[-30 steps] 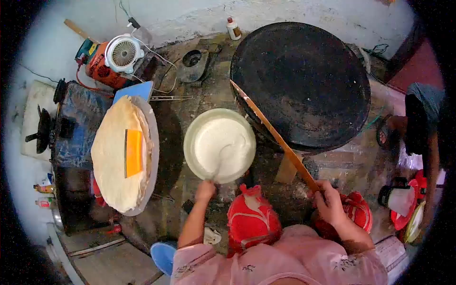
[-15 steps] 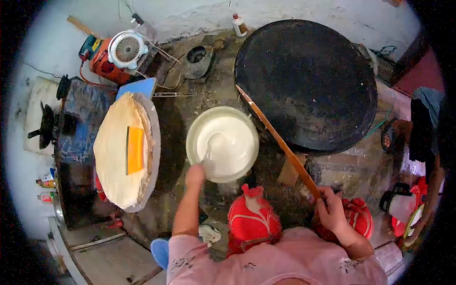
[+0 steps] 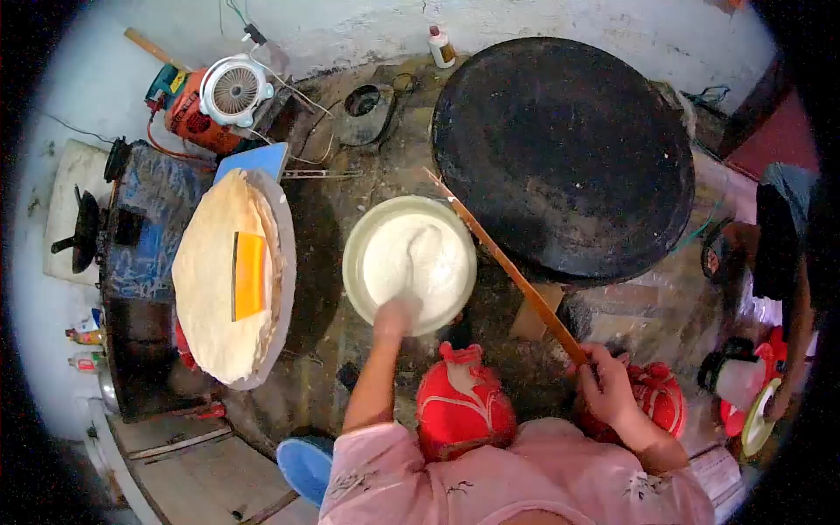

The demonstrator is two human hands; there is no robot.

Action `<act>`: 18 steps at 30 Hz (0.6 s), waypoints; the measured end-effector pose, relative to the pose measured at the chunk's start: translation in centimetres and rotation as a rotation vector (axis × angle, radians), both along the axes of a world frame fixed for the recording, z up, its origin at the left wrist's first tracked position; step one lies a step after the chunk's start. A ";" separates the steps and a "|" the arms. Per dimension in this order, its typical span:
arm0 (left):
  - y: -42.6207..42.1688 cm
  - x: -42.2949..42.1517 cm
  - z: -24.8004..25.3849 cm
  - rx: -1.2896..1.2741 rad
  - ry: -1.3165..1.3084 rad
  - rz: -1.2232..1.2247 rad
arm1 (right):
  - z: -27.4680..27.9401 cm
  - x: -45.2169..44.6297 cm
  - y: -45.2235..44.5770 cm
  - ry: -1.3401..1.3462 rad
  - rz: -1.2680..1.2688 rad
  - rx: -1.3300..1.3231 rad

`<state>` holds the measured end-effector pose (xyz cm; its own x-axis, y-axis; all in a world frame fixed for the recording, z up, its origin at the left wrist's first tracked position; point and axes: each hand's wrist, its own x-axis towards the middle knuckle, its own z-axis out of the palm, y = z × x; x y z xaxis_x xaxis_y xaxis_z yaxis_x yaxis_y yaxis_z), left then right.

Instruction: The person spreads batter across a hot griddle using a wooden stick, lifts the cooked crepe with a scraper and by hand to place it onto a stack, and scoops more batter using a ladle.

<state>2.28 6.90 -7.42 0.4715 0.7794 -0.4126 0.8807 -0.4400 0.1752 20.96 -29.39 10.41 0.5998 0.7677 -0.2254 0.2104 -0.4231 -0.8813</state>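
A bowl [image 3: 352, 271] of white batter [image 3: 437, 262] stands in front of me. My left hand [image 3: 395, 317], smeared by motion, is closed at its near rim on a ladle [image 3: 411, 255] that dips into the batter; batter coats the ladle. My right hand [image 3: 604, 385] grips the near end of a long, thin wooden spatula [image 3: 516, 278]. It slants up and left, its pale-smeared tip beside the bowl, past the edge of a big round black griddle [image 3: 560, 157].
To the left, a stack of thin pancakes [image 3: 210, 289] bears a yellow scraper [image 3: 250, 276]. Behind it are a blue board [image 3: 254, 162] and a round white fan [image 3: 234, 91]. A bottle [image 3: 442, 48] stands by the wall. At lower left is a blue basin [image 3: 306, 464]. Another person's arm [image 3: 796, 350] shows at right.
My left hand has moved right along the bowl's near side, and the ladle has swept through the batter. The spatula's tip has shifted slightly left and down, off the griddle's edge.
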 end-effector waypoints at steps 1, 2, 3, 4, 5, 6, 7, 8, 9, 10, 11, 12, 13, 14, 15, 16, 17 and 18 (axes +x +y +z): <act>-1.9 -1.0 2.1 -0.052 -0.068 0.052 | 0.4 0.2 0.2 -0.005 0.002 0.001; -1.9 -2.6 2.6 -0.103 0.044 0.048 | 1.0 0.2 0.4 -0.002 -0.006 -0.008; -1.1 -4.2 3.3 -0.154 0.158 0.044 | 1.2 0.2 0.4 0.002 -0.014 -0.015; -0.2 -4.5 5.1 -0.135 0.177 0.005 | 1.1 0.1 0.3 0.000 -0.014 -0.012; 0.6 -4.0 7.0 -0.117 0.195 -0.035 | 0.8 0.0 0.1 0.006 -0.017 -0.027; 1.4 -2.7 8.1 -0.119 0.253 0.041 | 0.6 -0.1 -0.1 0.014 -0.017 -0.047; 1.5 -1.3 7.9 -0.016 0.223 0.117 | 0.5 -0.1 -0.1 0.014 -0.014 -0.049; 2.0 -1.0 5.0 0.010 0.143 0.112 | 0.5 -0.1 0.0 -0.012 0.007 -0.028; 2.5 -0.8 1.3 0.036 0.062 0.104 | 0.5 -0.2 0.0 -0.037 0.026 -0.007; 1.3 -0.6 -1.0 0.032 0.068 0.093 | 0.2 -0.4 -0.1 -0.040 0.024 -0.008; 0.0 -0.6 -2.3 0.031 0.068 0.084 | -0.2 -0.3 -0.1 -0.016 0.007 -0.001; -0.9 -1.3 -1.5 0.000 0.080 0.007 | -0.3 -0.2 -0.2 0.011 -0.009 0.006; -1.3 -1.6 0.8 0.002 0.078 0.007 | 0.0 -0.2 -0.1 0.010 -0.009 0.008; -1.6 -2.1 4.4 -0.029 0.120 0.042 | 0.5 -0.2 0.1 0.004 -0.004 0.004; -1.8 -2.6 7.4 -0.061 0.163 0.076 | 0.8 -0.2 0.2 -0.001 0.000 0.000; -1.9 -3.0 9.6 -0.036 0.143 0.064 | 1.0 -0.3 0.2 0.002 0.002 0.002; -2.0 -3.4 11.0 -0.013 0.125 0.054 | 1.1 -0.4 0.2 0.033 -0.016 -0.038; -2.4 -3.6 11.3 0.045 0.095 0.136 | 1.1 -0.5 0.2 0.063 -0.037 -0.078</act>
